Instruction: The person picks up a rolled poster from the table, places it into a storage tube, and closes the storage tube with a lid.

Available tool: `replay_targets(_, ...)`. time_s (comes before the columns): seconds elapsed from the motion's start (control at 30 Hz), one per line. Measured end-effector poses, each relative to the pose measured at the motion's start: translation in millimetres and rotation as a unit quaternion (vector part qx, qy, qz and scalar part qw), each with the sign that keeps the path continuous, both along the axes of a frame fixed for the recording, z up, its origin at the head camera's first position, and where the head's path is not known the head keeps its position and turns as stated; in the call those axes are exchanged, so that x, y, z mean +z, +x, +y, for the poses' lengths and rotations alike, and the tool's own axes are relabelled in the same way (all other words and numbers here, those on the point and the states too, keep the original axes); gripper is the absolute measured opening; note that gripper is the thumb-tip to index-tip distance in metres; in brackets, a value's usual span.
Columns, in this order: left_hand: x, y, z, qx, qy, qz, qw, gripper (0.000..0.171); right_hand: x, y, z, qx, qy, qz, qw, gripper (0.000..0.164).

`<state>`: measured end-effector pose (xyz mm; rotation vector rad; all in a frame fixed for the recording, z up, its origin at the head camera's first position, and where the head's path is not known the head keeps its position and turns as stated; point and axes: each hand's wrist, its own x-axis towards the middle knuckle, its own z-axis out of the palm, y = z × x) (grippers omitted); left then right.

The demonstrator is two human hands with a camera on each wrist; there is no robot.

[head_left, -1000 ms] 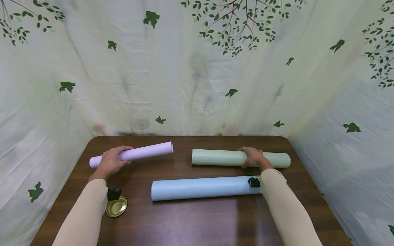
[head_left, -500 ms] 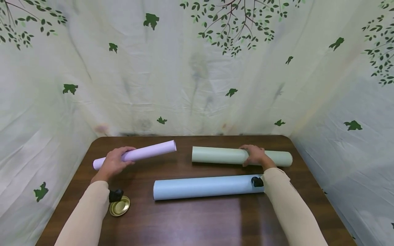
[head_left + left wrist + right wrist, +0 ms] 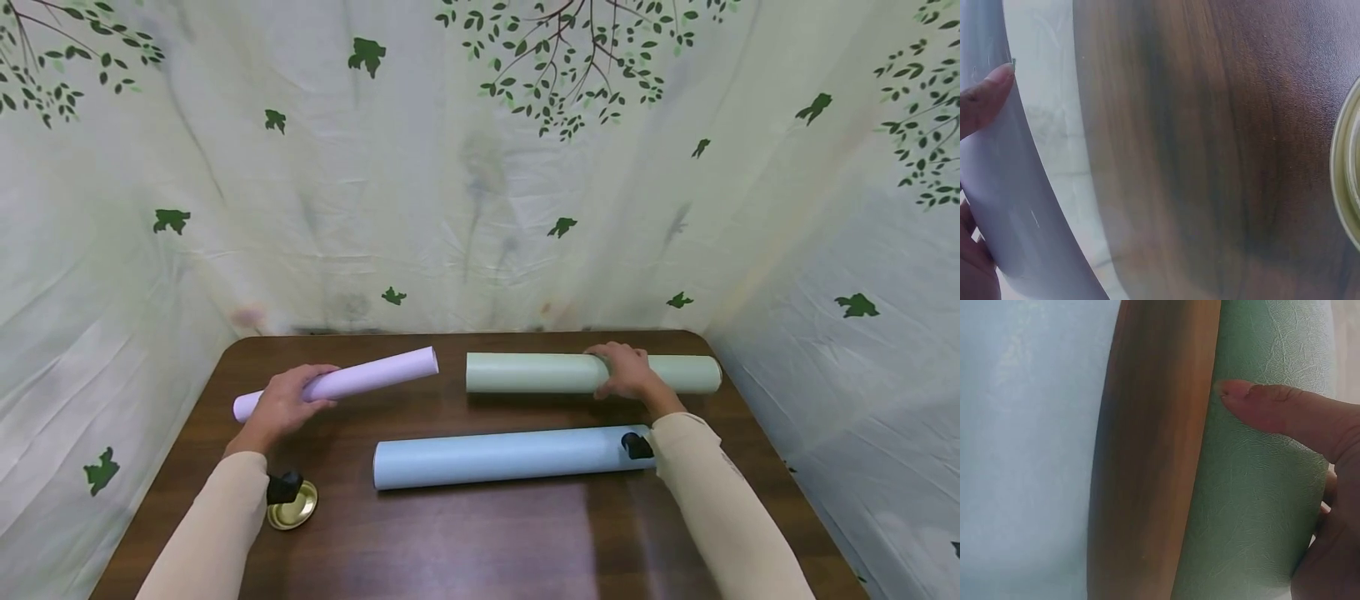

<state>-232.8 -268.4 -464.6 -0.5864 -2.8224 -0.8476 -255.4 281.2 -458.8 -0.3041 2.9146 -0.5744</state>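
Over the brown wood-grain table (image 3: 480, 550), one slim lilac cylindrical roll (image 3: 382, 372) was gripped by the left hand (image 3: 287, 400), one thicker pale-green textured roll (image 3: 532, 372) by the right hand (image 3: 628, 371); nearer the person, one light-blue roll (image 3: 495, 457) was left unheld.

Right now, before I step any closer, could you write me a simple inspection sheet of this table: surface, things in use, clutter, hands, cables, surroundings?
Surface: dark brown wood-grain table, slightly glossy.
Job's things: smooth lilac cylinder, slanted in the head view; crinkle-textured pale green cylinder at the far right. Their material can't be told.
Clutter: light blue cylinder, unheld, nearer than the green one; round gold-coloured dish on the left, partly covered in the head view.
Hands: left hand grips the lilac cylinder; right hand grips the green one.
Cables: nothing seen.
Surroundings: whitish leaf-patterned cloth behind and on both sides.
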Motion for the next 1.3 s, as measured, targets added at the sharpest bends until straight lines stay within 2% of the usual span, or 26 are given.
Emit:
replay_targets(0.17, 5.3, 2.5, 1, -0.013, -0.017, 0.011, 0.9997, 0.051, 6.0, 5.9, 0, 0.004, -0.012, 0.013, 1.000, 0.069)
replay_targets(0.43, 10.6, 8.0, 3, -0.022, -0.038, 0.028, 0.9986, 0.052, 12.0, 13.6, 3, 0.017, 0.002, 0.043, 0.999, 0.071)
replay_targets(0.67, 11.4, 10.7, 6, -0.031, -0.048, 0.070, 0.9959, 0.054, 22.9, 19.0, 2, 0.037, -0.009, 0.068, 0.997, 0.071)
replay_targets(0.83, 10.8, 10.9, 10, -0.041, -0.046, 0.094, 0.9936, 0.054, 24.8, 23.9, 3, 0.036, -0.017, 0.069, 0.997, 0.071)
replay_targets(1.3, 11.9, 21.7, 12, -0.042, -0.061, 0.087, 0.9934, 0.053, 26.2, 30.3, -1, 0.044, -0.039, 0.082, 0.995, 0.073)
